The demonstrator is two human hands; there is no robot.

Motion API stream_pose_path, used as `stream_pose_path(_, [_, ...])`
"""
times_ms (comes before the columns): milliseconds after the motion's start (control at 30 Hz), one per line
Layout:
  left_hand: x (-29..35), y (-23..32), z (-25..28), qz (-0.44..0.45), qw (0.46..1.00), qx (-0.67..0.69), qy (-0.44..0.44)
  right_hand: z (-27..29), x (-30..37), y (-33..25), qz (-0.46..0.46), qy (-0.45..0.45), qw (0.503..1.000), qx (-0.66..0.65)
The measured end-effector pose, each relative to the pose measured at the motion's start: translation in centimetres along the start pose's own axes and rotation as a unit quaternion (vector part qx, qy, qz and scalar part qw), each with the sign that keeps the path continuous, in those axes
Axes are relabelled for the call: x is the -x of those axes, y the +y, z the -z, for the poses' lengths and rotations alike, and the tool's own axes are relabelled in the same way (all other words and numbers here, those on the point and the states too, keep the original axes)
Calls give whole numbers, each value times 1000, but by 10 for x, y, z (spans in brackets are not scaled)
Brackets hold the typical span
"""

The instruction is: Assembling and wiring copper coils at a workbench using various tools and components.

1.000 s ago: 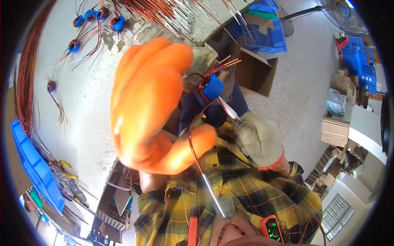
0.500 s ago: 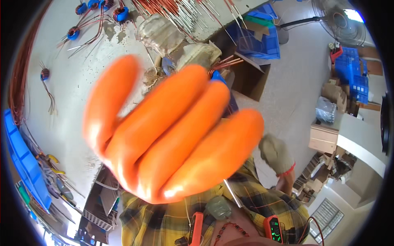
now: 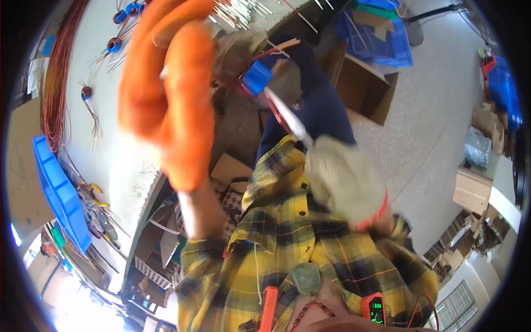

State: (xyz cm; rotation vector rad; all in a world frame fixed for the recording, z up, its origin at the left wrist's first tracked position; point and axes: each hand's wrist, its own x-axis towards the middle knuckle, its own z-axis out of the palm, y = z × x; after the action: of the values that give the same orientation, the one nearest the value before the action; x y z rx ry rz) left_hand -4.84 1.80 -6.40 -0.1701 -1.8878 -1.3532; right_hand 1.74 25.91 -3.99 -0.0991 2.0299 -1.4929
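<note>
My orange-gloved left hand [image 3: 185, 110] has swung forward, grip unreadable, my pale knit-gloved right hand [image 3: 344, 174] clasping a white-bladed tool [image 3: 289, 117], best steadied at the blue copper-wound coil [image 3: 256, 77].

A workshop for wire-wound electrical coils, as shown by the pale workbench [image 3: 105, 119] at left, with a long hank of copper wire [image 3: 60, 83], toroidal coils [image 3: 114, 45] at upper left and yellow-handled pliers [image 3: 100, 203] at lower left; a blue coil [image 3: 256, 77], upper centre; a blue plastic crate [image 3: 399, 54] and open cardboard carton [image 3: 384, 102], upper right.
</note>
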Motion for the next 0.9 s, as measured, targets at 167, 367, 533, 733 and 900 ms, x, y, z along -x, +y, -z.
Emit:
stream_pose_path(167, [-20, 44, 50, -261, 906, -207, -262, 105, 96, 85, -42, -120, 988, 83])
stream_pose_path(367, [15, 37, 11, -435, 772, -333, -322, 78, 61, 99, -151, 60, 986, 36])
stream_pose_path(533, [-8, 57, 18, -320, 879, -264, -238, 61, 18, 86, 114, 30, 945, 306])
stream_pose_path(733, [-14, 41, 10, -164, 961, -172, -142, 40, 0, 33, 31, 24, 990, 136])
stream_pose_path(900, [-25, 27, 24, -360, 882, -280, -119, 31, -17, 28, 145, 45, 965, 213])
